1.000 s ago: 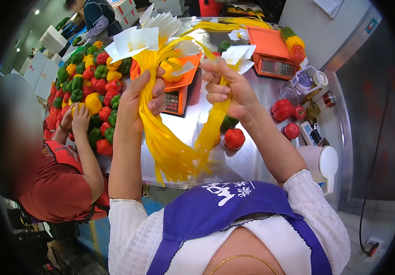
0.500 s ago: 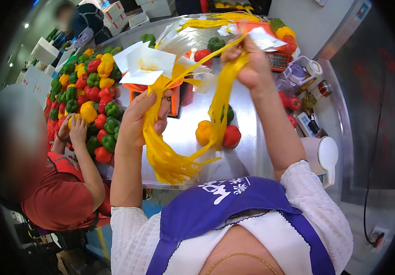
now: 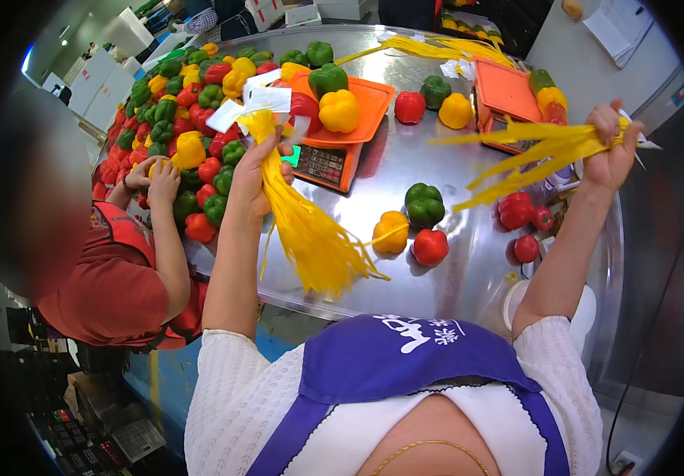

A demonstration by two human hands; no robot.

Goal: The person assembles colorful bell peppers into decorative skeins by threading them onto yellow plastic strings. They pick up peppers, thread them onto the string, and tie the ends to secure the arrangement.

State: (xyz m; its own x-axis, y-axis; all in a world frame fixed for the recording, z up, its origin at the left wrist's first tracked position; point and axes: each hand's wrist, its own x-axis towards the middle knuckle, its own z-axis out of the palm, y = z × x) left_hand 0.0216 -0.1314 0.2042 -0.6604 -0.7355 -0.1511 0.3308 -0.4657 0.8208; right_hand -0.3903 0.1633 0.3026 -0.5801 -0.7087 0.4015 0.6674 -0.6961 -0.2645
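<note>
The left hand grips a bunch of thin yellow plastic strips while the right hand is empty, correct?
The right hand isn't empty: the head view shows it holding thin yellow plastic strips too. The left hand does grip its bunch of strips.

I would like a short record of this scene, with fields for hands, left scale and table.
Left hand: closed around a thick bundle of yellow strips
Right hand: gripping another yellow bundle
Left scale: orange, with peppers on its tray
Table: metal; yellow pepper, green pepper and red pepper grouped together

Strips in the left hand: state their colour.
The strips are yellow, seen best in the head view.
</note>
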